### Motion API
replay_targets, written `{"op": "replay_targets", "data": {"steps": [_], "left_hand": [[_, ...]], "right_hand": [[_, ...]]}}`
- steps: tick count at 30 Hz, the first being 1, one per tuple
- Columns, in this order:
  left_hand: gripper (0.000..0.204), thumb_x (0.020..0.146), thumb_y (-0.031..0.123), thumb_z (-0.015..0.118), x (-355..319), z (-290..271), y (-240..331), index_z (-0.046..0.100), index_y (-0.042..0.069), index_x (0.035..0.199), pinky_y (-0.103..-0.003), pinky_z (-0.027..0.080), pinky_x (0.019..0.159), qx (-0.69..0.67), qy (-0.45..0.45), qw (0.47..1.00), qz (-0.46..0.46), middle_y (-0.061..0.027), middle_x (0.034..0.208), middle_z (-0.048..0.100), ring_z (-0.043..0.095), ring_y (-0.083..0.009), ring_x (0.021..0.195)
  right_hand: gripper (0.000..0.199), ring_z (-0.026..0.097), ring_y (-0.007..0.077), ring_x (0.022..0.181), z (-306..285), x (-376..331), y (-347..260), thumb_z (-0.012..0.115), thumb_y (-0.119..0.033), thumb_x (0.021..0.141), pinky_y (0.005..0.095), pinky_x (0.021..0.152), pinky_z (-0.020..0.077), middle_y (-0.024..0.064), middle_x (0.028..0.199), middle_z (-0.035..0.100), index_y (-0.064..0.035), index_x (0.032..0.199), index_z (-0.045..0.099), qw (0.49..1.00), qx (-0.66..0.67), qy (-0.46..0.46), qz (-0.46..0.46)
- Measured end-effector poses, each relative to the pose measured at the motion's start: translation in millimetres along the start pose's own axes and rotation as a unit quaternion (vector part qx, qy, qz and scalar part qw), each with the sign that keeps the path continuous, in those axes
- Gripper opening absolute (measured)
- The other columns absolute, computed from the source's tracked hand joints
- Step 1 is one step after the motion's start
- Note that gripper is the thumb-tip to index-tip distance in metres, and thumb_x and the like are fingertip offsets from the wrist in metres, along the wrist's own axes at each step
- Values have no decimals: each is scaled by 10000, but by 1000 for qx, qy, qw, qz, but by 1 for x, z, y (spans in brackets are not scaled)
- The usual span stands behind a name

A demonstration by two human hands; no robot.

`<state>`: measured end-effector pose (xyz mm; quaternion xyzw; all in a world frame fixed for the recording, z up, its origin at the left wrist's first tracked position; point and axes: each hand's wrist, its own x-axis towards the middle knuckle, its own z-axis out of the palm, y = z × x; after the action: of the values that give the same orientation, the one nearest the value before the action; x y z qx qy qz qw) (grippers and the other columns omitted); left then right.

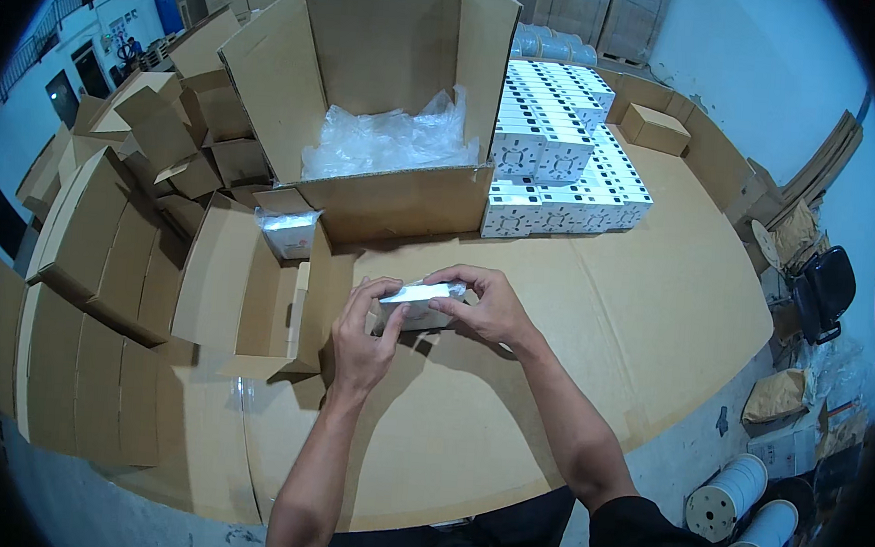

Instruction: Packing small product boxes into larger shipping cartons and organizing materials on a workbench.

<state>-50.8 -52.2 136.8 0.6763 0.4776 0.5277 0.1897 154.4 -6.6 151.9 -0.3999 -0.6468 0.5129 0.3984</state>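
Note:
Over the cardboard-covered table (574, 332), a small white box (422, 295) is held between my two hands. My left hand (360, 334) grips its left end, fingers on top and thumb at the near side. At the right end, my right hand (491, 305) pinches it with thumb and fingers. Clear plastic seems to wrap the box, showing near the right fingertips. Just left of my left hand, an open brown carton (219, 278) contains another white box (290, 232) in clear plastic at its far end, plus a cardboard piece.
Behind, a large open carton (402, 196) holds clear plastic bags (391, 140). Rows of white printed boxes (545, 155) are stacked to its right. Several brown cartons (88, 252) crowd the left side. A small closed carton (655, 129) sits far right; cable spools (729, 497) stand on the floor.

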Motion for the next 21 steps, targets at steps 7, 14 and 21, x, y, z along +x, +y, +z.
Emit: {"op": "replay_targets", "data": {"steps": [7,14,21], "left_hand": [[268,934,22,717,-1,7,-13,613,-9,1179,-303,489,965,-235,-12,964,-122,-82,1137,665,618,-153,1083],[357,929,27,731,0,5,-16,597,-7,1258,-286,495,922,-249,-31,953,-171,-65,1135,641,597,-132,1055],[363,935,72,739,-1,6,-21,625,19,1275,-280,526,866,-239,-51,954,-173,-56,1099,666,624,-123,992]], "right_hand": [[245,657,150,904,-2,4,11,791,-102,851,306,790,532,59,1001,712,-28,1075,722,996,-55,20,-73],[271,669,248,1023,-7,2,-14,778,-106,841,370,888,529,108,1040,724,-33,1097,729,983,-152,16,-105],[255,632,342,1008,-3,0,-39,739,-109,855,433,940,499,149,1051,714,-39,1100,730,901,-384,-22,-199]]}}
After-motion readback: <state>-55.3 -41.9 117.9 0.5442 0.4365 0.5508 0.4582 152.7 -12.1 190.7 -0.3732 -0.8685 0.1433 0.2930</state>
